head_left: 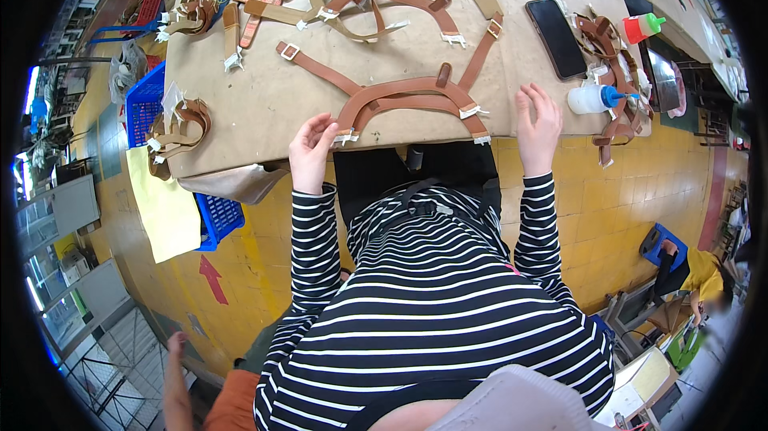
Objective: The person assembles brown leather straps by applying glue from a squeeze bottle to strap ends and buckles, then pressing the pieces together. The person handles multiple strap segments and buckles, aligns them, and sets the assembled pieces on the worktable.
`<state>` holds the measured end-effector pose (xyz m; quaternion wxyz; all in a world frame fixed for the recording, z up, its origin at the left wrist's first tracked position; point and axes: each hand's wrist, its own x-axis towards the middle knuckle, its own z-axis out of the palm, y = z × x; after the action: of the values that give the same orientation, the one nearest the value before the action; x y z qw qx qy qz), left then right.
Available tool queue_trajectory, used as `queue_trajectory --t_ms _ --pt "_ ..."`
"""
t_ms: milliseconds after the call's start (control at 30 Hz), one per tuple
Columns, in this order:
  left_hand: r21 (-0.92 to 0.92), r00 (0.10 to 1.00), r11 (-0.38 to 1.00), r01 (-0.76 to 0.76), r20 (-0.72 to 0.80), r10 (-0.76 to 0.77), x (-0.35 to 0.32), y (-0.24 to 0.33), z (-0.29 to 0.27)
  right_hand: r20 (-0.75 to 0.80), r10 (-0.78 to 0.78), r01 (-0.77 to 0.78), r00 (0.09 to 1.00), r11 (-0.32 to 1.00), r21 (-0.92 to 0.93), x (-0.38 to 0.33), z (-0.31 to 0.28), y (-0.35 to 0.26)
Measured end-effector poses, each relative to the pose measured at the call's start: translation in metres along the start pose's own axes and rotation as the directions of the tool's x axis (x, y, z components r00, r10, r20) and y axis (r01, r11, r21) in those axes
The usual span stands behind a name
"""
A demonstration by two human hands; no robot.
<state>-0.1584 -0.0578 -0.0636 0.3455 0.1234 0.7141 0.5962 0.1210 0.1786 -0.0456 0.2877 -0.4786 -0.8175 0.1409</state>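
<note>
A pair of curved brown leather straps (pixel 384 90) lies near the table's front edge, white tabs on the ends. Two slimmer arms with small buckles (pixel 290 52) run outward from it. Just left of its left end is my left hand (pixel 310 156), fingers loosely bent with a gap to the thumb and nothing seen in them. My right hand (pixel 539 128) hovers at the table edge, right of the straps, fingers up and apart, empty. Farther back lies another group of brown straps (pixel 376 3).
A dark phone (pixel 556 39), a white bottle with a blue cap (pixel 590 99) and a red bottle with a green cap (pixel 640 28) are at the right, by more straps (pixel 616 71). Strap bundles (pixel 184 131) lie left, beside a blue crate (pixel 146 107). Other people (pixel 698 275) are nearby.
</note>
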Motion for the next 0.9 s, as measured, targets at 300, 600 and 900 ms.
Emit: queue_trajectory --t_ms 300,600,900 --pt "0.248 0.987 0.956 -0.157 0.005 0.161 -0.001 0.001 0.018 0.112 -0.003 -0.004 0.994 0.998 0.064 -0.015 0.029 -0.06" --pt "-0.054 0.999 0.997 -0.048 -0.029 0.046 -0.01 0.002 -0.005 0.313 -0.037 -0.121 0.949 0.874 0.471 -0.032 -0.004 -0.05" --pt "-0.008 0.999 1.0 -0.029 0.039 0.029 -0.014 -0.01 -0.019 0.296 0.168 -0.274 0.94 0.888 0.368 -0.033 -0.014 -0.034"
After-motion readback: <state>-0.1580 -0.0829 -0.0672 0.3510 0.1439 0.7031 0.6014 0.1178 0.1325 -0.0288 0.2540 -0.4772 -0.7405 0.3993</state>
